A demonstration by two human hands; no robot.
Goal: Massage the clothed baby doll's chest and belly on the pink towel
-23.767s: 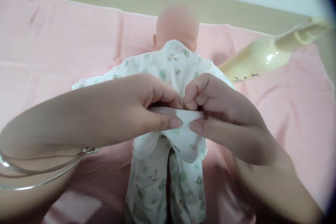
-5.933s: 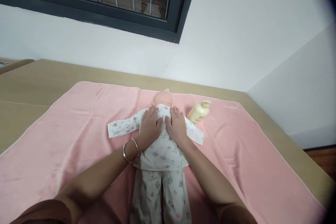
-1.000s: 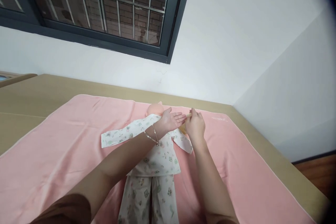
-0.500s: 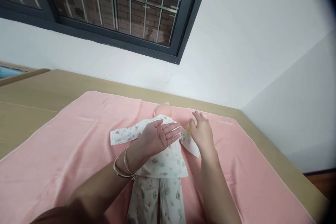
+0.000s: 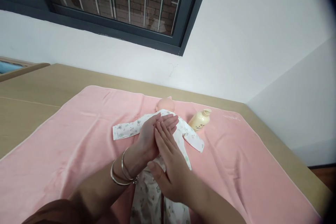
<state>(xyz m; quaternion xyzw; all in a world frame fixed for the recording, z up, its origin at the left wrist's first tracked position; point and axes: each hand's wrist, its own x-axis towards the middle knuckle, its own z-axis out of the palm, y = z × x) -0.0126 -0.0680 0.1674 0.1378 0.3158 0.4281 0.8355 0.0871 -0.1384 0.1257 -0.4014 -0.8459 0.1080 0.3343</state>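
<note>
My left hand [image 5: 150, 136], with silver bangles at the wrist, is held palm up with its fingers stretched out. Flat against that palm lies my right hand [image 5: 172, 162], its fingers straight and its thumb apart. Beneath both hands is a doll in a white patterned top [image 5: 128, 130] and matching trousers [image 5: 147, 196], laid on its back. The doll's head [image 5: 166, 105] shows past the collar; my hands and forearms cover much of its middle. A pale yellow pump bottle [image 5: 201, 119] leans beside the doll's right-hand sleeve in view, touched by neither hand.
A pink blanket [image 5: 86, 122] with several folds spreads under the doll over a wooden surface [image 5: 31, 87]. Behind it rises a white wall [image 5: 225, 42] with a dark-framed, barred window [image 5: 147, 38]. Something blue [image 5: 10, 67] shows behind a wooden rail at the far left.
My right hand has moved from beside the bottle, left and down, onto my left palm. The bottle, mostly hidden before, is now in plain sight. The view has shifted slightly.
</note>
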